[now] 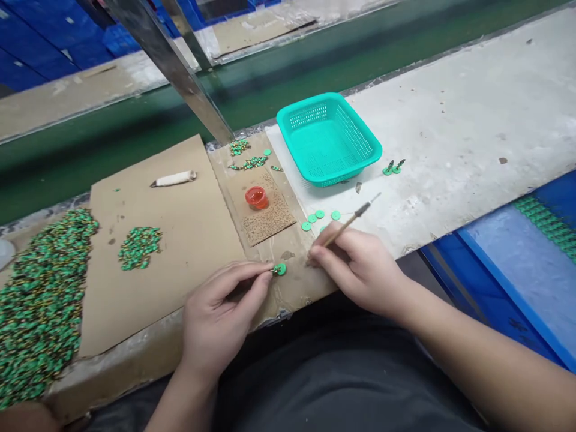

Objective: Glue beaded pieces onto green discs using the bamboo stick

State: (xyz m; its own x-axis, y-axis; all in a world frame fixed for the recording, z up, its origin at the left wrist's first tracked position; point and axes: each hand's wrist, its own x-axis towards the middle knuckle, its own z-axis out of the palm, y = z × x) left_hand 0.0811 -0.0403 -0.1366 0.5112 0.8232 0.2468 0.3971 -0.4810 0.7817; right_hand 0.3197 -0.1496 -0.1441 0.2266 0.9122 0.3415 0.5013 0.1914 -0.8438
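Observation:
Between the thumb and forefinger of my left hand (227,303) is a small green figure on a round green base (281,269). My right hand (353,264) grips a thin brush (346,224), its handle slanting up to the right from my fingers. Several loose green discs (312,218) lie just beyond my right hand. An orange-red cup (256,197) with liquid in it stands on a speckled cardboard piece (270,225) ahead of my left hand. Two small figures on green bases (392,169) stand farther right on the table.
A turquoise basket (330,141) sits beyond the discs. At left are a large heap of small green and dark pieces (40,306), a smaller pile (140,247) and a white wrapped stick (173,179) on cardboard (180,228). A metal post (175,72) rises behind. Blue trays (517,282) stand at right.

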